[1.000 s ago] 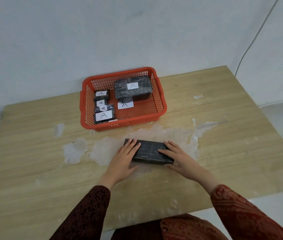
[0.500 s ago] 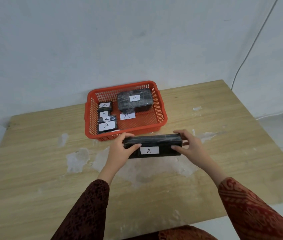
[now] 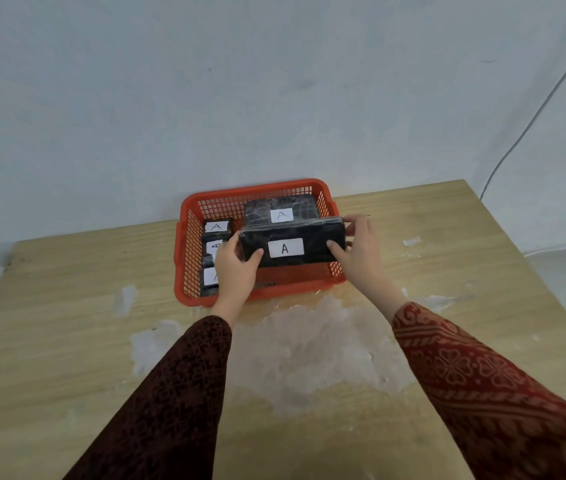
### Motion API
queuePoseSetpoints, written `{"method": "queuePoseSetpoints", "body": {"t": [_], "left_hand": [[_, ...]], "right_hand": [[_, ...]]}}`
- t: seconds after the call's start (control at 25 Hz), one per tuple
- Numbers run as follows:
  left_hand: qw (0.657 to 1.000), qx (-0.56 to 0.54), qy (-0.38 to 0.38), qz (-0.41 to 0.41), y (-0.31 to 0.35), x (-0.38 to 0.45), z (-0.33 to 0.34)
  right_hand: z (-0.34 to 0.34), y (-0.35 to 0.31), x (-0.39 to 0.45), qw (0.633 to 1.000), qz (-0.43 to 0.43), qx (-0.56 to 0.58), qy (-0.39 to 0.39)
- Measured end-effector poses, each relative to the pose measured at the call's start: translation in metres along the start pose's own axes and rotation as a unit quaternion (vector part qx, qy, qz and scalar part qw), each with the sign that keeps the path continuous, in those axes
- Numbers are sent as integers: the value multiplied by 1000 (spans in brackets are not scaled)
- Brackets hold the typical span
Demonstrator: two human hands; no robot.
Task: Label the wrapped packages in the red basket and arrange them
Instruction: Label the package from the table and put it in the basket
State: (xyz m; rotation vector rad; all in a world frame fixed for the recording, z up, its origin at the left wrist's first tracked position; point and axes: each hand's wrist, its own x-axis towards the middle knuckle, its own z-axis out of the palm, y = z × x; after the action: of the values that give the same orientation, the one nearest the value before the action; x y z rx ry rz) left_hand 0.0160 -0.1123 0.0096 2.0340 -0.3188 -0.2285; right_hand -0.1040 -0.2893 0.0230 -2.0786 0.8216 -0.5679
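We hold a long black package with both hands, over the inside of the red basket. It is wrapped in shiny see-through film. A white label with the letter A faces us on its front side. The package stands on its long edge, tipped a little toward us.

Our left hand grips the left end. The thumb lies on the front and the other fingers curl around the back, so they are clamped on the package. Our right hand grips the right end the same way, thumb on the front and fingers behind.

Behind the held package, a big black package with its own A label lies at the far right of the basket. On the left side of the basket there is a row of small black packages, each with a white label. Our left hand hides part of that row.

The basket sits on the wooden tabletop, near the white wall. The tabletop has pale worn patches in front of the basket. Our arms wear dark red patterned sleeves.
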Motion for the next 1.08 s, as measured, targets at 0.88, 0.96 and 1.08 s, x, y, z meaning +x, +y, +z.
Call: {"method": "queuePoseSetpoints", "body": {"t": [0.88,0.96,1.08], "left_hand": [[971,207,-117,-20,-45,24,18],[967,227,-115,-22,-44,26,20],[947,284,-146,-16,-42,34,20]], "right_hand": [[48,11,8,908,-1,-321,-268],[48,10,12,899,-1,-329,-288],[47,7,15,882,-13,-344,-321]]}}
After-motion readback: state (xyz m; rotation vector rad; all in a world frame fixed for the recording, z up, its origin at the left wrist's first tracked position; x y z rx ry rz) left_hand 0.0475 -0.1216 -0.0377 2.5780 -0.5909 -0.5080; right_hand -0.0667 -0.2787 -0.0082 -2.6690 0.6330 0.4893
